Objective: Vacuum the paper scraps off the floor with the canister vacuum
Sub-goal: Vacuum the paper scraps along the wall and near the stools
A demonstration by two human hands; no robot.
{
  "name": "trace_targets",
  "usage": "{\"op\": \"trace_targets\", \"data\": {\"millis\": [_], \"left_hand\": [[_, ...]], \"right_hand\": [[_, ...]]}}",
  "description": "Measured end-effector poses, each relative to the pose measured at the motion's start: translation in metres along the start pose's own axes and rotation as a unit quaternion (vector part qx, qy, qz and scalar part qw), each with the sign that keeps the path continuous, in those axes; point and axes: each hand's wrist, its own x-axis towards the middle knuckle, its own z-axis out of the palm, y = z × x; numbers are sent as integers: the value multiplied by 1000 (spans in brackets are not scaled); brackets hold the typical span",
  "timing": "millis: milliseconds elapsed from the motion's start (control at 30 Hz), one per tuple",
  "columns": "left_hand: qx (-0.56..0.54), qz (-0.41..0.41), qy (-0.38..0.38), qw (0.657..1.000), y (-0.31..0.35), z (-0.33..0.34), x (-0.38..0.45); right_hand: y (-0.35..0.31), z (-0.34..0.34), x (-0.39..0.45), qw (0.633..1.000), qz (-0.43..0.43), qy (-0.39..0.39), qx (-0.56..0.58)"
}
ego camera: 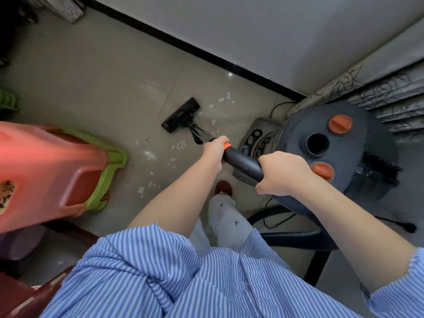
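My left hand (214,151) grips the vacuum wand just ahead of its orange collar. Further back, my right hand (284,173) grips the thick black handle (243,164). The black floor head (181,115) lies flat on the beige tiled floor, ahead of my hands. White paper scraps (181,145) lie scattered to the right of the head, beside the wand and back toward my feet. The dark grey canister (332,154), with orange knobs on its lid, stands at my right. Its black hose (296,239) runs along the floor below my right arm.
Stacked pink and green plastic stools (57,171) stand at my left. A white wall with a black skirting (206,53) runs across ahead. A patterned curtain (378,92) hangs at the right. A scale (257,136) and a thin cable (277,106) lie beside the canister.
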Motion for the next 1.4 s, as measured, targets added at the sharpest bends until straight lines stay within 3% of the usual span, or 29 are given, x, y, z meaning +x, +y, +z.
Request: {"op": "trace_targets", "data": {"millis": [833,1033,1400], "left_hand": [[62,6,-7,998,-27,35,-28],[50,32,-12,998,-14,39,-29],[183,75,-4,980,13,74,-5]], "right_hand": [[31,2,-56,997,17,-35,71],[43,-4,-52,997,2,12,79],[52,20,-16,973,52,43,223]]}}
